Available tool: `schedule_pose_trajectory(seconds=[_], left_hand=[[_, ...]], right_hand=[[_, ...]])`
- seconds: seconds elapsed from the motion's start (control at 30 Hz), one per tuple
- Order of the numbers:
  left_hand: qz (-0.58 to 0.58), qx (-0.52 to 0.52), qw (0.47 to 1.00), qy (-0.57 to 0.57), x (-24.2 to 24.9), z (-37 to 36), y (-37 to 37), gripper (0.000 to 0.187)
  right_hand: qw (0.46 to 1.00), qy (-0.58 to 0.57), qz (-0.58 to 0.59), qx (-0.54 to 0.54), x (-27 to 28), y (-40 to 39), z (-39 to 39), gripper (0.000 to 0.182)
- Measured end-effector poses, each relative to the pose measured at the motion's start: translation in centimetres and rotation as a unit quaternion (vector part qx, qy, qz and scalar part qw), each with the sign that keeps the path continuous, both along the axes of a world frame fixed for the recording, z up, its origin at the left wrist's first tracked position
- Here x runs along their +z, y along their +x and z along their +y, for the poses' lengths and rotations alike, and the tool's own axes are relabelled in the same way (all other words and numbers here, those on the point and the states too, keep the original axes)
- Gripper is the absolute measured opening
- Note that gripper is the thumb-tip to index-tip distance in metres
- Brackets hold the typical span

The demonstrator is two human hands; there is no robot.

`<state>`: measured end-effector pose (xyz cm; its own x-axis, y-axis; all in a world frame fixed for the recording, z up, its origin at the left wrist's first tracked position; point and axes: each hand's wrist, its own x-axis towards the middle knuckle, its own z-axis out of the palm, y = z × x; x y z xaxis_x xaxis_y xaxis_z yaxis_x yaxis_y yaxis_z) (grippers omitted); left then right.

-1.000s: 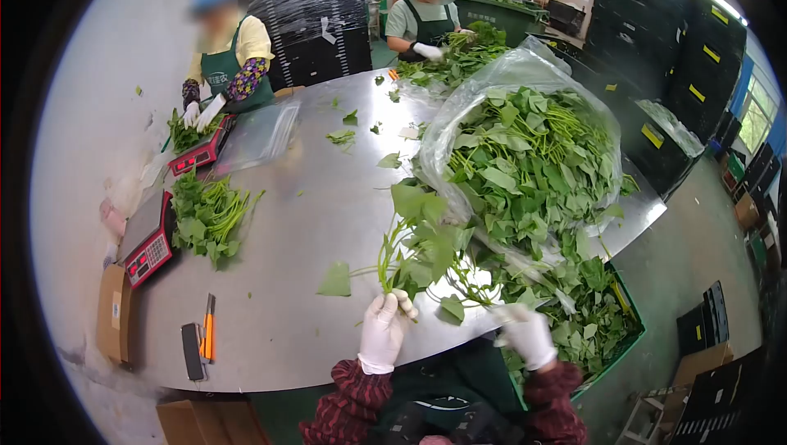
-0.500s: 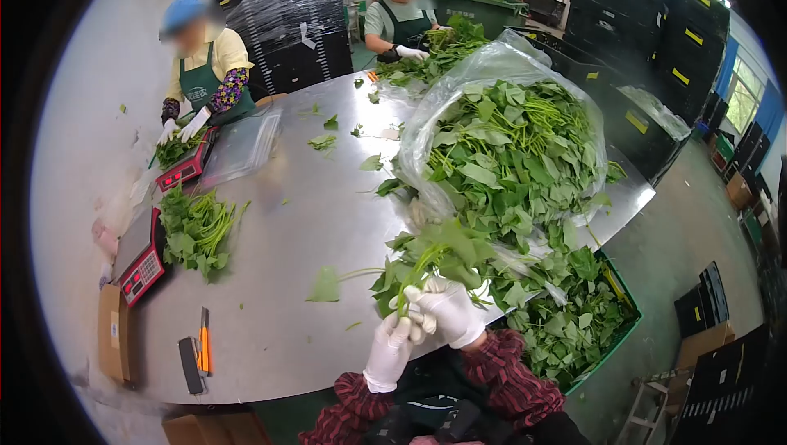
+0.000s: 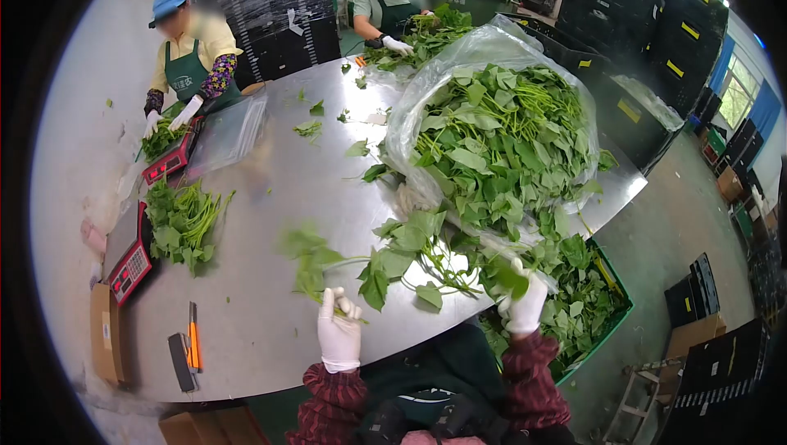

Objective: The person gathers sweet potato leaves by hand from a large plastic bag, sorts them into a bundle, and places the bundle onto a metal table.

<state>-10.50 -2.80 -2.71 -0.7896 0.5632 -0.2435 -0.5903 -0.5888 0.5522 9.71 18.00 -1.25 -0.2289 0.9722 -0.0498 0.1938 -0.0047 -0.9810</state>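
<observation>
My white-gloved left hand (image 3: 338, 334) pinches a leafy green sprig (image 3: 310, 269) above the steel table, its leaves blurred by motion. At the table edge on the right, my gloved right hand (image 3: 526, 304) is closed at a broad green leaf (image 3: 510, 279); part of its fingers is hidden by the leaf. Loose leafy stems (image 3: 430, 261) lie on the table between both hands. Behind them a large clear plastic bag (image 3: 400, 138) lies open, heaped with leafy greens (image 3: 500, 142). Below my right hand stands a green crate (image 3: 619, 314) filled with more leaves.
Left on the steel table (image 3: 270, 306) are a bunch of greens (image 3: 184, 224), red scales (image 3: 131, 269), an orange knife (image 3: 194, 342) and a dark phone-like object (image 3: 181, 362). Two co-workers handle greens at the far side. Black crates (image 3: 607, 11) are stacked behind.
My hands, together at a bunch of stems before, have moved apart: the left to the left with a sprig, the right toward the crate. Stems now lie spread on the table between them.
</observation>
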Motion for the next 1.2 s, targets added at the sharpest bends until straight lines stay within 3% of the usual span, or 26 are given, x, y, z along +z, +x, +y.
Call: schedule_pose_trajectory(seconds=[0.03,0.07,0.1,0.17,0.2,0.23,0.3,0.33,0.37,0.4,0.43,0.47,0.63,0.7,0.73,0.77,0.83,0.87,0.97,1.0,1.03,1.07,1.1,1.17,1.2], left_hand=[[0.005,0.007,1.000,-0.007,0.4,0.0,-0.1,0.022],[0.011,0.013,1.000,-0.012,0.7,0.1,-0.2,0.021],[0.010,0.013,1.000,-0.011,0.7,0.3,0.1,0.021],[0.009,-0.054,0.998,0.006,0.3,1.0,1.2,0.019],[0.017,-0.086,0.996,0.005,-0.4,1.3,1.6,0.020],[0.037,-0.093,0.995,-0.017,0.0,1.6,2.5,0.018],[0.062,-0.114,0.990,-0.055,0.2,1.9,3.2,0.017],[0.065,-0.111,0.990,-0.056,0.2,1.9,3.0,0.017],[0.094,-0.102,0.985,-0.099,0.0,1.9,2.6,0.017],[0.121,-0.093,0.978,-0.142,-0.1,1.9,2.3,0.017],[0.122,-0.087,0.978,-0.144,0.0,1.9,1.9,0.017],[0.150,-0.110,0.969,-0.163,0.2,2.1,1.5,0.017],[0.215,-0.202,0.936,-0.190,0.6,3.7,1.3,0.015],[0.199,-0.193,0.949,-0.148,0.7,4.1,1.8,0.015],[0.167,-0.175,0.962,-0.127,1.2,4.1,1.9,0.015],[0.134,-0.157,0.973,-0.105,1.5,4.1,2.1,0.015],[0.081,-0.136,0.985,-0.065,1.9,4.3,2.5,0.016],[0.027,-0.114,0.993,-0.025,2.0,4.2,2.5,0.017],[0.037,-0.058,0.998,0.000,1.0,2.8,-0.4,0.020],[0.060,-0.078,0.995,-0.015,1.0,2.0,-1.2,0.020],[0.061,-0.073,0.995,-0.016,1.3,1.8,-1.3,0.020],[0.104,-0.078,0.988,-0.080,1.8,1.6,-1.0,0.022],[0.148,-0.084,0.975,-0.141,2.4,1.7,-0.7,0.026],[0.166,-0.108,0.969,-0.146,2.9,2.1,0.6,0.033],[0.193,-0.128,0.961,-0.153,2.9,2.4,1.2,0.035]], right_hand=[[0.999,0.031,0.026,0.020,-1.0,0.1,1.5,0.035],[0.985,0.080,-0.139,0.064,-2.0,0.2,2.2,0.038],[0.939,0.125,-0.302,0.106,-1.0,-0.5,1.9,0.042],[0.837,0.340,-0.395,0.165,-3.9,-2.5,1.2,0.051],[0.848,0.316,-0.378,0.196,-5.2,-3.5,1.0,0.053],[0.815,0.331,-0.414,0.234,-6.0,-4.4,1.1,0.047],[0.805,0.325,-0.407,0.284,-7.7,-5.9,1.7,0.041],[0.803,0.372,-0.391,0.254,-7.9,-6.6,1.4,0.038],[0.803,0.375,-0.386,0.256,-5.6,-7.2,0.5,0.038],[0.880,0.201,-0.317,0.292,-3.1,-7.2,-0.3,0.032],[0.918,0.018,-0.237,0.318,-0.1,-7.3,-1.3,0.026],[0.922,-0.052,-0.193,0.330,2.0,-7.4,-2.1,0.024],[0.894,-0.004,-0.169,0.414,2.8,-7.8,-4.5,0.027],[0.889,0.168,-0.159,0.396,1.0,-7.9,-4.6,0.027],[0.925,0.076,-0.137,0.347,2.0,-8.0,-5.3,0.025],[0.924,0.077,-0.138,0.347,2.7,-7.9,-5.9,0.025],[0.988,0.026,0.013,0.152,3.1,-7.5,-7.2,0.020],[0.985,0.149,0.030,0.086,1.2,-7.0,-7.1,0.017],[0.974,0.225,-0.035,-0.009,0.9,-2.9,-1.8,0.022],[0.998,0.020,-0.052,0.005,3.9,-1.8,-0.8,0.022],[0.973,0.153,-0.171,-0.022,4.1,-0.7,0.8,0.032],[0.835,0.411,-0.335,-0.147,-0.1,1.1,4.2,0.041],[0.854,0.255,-0.447,-0.079,1.1,2.2,4.6,0.047],[0.916,0.306,-0.260,0.001,4.3,0.5,2.2,0.044],[0.951,0.251,-0.156,0.092,5.4,-0.9,0.4,0.048]])
